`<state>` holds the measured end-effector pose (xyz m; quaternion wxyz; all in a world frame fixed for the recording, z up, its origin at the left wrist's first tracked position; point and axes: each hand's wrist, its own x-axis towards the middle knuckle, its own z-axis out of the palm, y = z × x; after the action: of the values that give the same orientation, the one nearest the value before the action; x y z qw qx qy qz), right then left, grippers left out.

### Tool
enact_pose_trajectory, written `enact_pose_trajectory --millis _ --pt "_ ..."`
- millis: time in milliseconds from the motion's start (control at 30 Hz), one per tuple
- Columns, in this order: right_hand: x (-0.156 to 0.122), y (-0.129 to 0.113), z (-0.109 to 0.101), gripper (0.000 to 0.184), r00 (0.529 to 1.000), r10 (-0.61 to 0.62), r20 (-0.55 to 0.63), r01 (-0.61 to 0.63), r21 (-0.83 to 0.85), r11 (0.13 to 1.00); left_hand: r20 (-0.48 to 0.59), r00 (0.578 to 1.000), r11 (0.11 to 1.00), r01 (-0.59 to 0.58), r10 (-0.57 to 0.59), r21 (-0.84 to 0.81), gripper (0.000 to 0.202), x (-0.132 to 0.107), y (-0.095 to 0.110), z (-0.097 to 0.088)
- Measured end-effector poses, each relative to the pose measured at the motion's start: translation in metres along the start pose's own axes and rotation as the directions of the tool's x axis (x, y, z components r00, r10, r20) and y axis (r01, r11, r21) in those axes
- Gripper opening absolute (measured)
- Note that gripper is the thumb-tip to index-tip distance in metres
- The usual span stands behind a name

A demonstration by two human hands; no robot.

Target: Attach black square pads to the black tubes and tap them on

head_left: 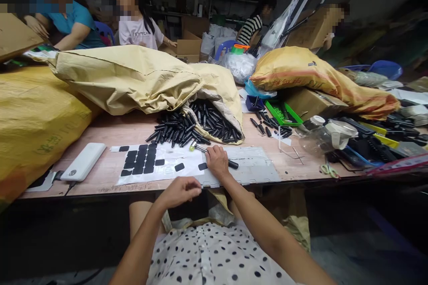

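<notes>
My right hand (pixel 218 161) is closed around a small hammer (pixel 233 164) with a black grip, a metal shaft and a yellowish head. The hammer lies low over a grey board (pixel 254 164), its head pointing to the far left. Closer to me, at the table's front edge, my left hand (pixel 180 192) has its fingers bent together toward the thumb; whatever may be between them is hidden. Black rounded-square pads (pixel 143 159) sit in rows on a white sheet (pixel 170 164), with a few loose ones nearby. Black tapered plastic pieces (pixel 174 129) spill from an open paper sack (pixel 150 75) beyond.
A white power bank (pixel 83 161) lies at left beside a yellow sack (pixel 40 129). To the right are a green tray (pixel 284 113), a clear plastic jug (pixel 324 138), scissors (pixel 329 170) and an orange sack (pixel 310 71). Several people work behind the table.
</notes>
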<state>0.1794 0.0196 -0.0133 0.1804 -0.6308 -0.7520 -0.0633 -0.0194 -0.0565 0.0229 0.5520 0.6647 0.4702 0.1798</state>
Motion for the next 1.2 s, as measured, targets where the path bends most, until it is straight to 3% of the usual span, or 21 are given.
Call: enact_pose_trajectory --millis 67,100,200,267,333,433,567,667,733,800,900,933,1000,1200 --pt "0.0 -0.001 0.0 0.014 1.0 -0.001 -0.002 0.001 0.001 1.0 -0.22 0.975 0.998 -0.033 0.043 0.05 0.026 0.016 0.009 -0.023" --pt "0.0 -0.001 0.0 0.014 1.0 -0.003 -0.004 0.003 0.001 1.0 -0.365 0.929 0.993 -0.024 0.064 0.113 0.024 0.027 0.01 -0.036" --pt "0.001 -0.001 0.0 0.014 1.0 -0.008 -0.012 0.008 0.0 1.0 -0.719 0.69 0.949 0.161 0.088 0.271 0.023 0.06 0.005 -0.067" --pt "0.001 -0.001 0.0 0.014 1.0 -0.008 -0.009 0.008 0.0 1.0 -0.81 0.582 0.909 0.298 0.069 0.291 0.022 0.079 -0.002 -0.079" --pt "0.001 -0.001 0.0 0.014 1.0 -0.011 -0.007 0.011 -0.002 1.0 -0.836 0.547 0.882 0.375 0.04 0.287 0.021 0.092 -0.008 -0.083" --pt "0.001 -0.001 0.0 0.014 1.0 -0.017 -0.014 0.017 -0.006 1.0 -0.848 0.529 0.867 0.408 0.029 0.284 0.017 0.099 -0.015 -0.084" --pt "0.001 -0.001 0.001 0.014 1.0 -0.014 -0.015 0.014 -0.003 1.0 -0.848 0.529 0.872 0.394 0.043 0.29 0.014 0.089 -0.024 -0.089" --pt "0.001 -0.001 0.001 0.014 1.0 -0.008 -0.016 0.008 0.01 1.0 -0.853 0.521 0.89 0.365 0.047 0.272 0.018 0.068 -0.029 -0.093" --pt "0.001 -0.001 0.001 0.014 1.0 -0.008 -0.017 0.008 0.016 1.0 -0.84 0.541 0.919 0.307 0.044 0.246 0.02 0.053 -0.032 -0.091" --pt "0.001 0.0 0.002 0.014 1.0 -0.011 -0.02 0.011 0.014 1.0 -0.78 0.622 0.952 0.195 0.066 0.235 0.024 0.041 -0.033 -0.083" --pt "0.0 0.001 0.002 0.014 1.0 -0.011 -0.026 0.012 0.008 1.0 -0.592 0.792 0.965 0.013 0.149 0.26 0.025 0.034 -0.032 -0.068" --pt "0.0 0.001 0.003 0.014 1.0 -0.011 -0.027 0.011 0.007 1.0 -0.527 0.833 0.961 -0.019 0.169 0.277 0.024 0.035 -0.031 -0.063" --pt "0.0 0.001 0.003 0.015 0.999 -0.014 -0.03 0.014 0.005 1.0 -0.45 0.873 0.947 -0.039 0.187 0.318 0.021 0.039 -0.028 -0.055" --pt "-0.001 0.002 0.002 0.017 0.999 -0.018 -0.029 0.018 0.005 1.0 -0.472 0.836 0.883 -0.031 0.28 0.468 0.018 0.055 -0.023 -0.043"
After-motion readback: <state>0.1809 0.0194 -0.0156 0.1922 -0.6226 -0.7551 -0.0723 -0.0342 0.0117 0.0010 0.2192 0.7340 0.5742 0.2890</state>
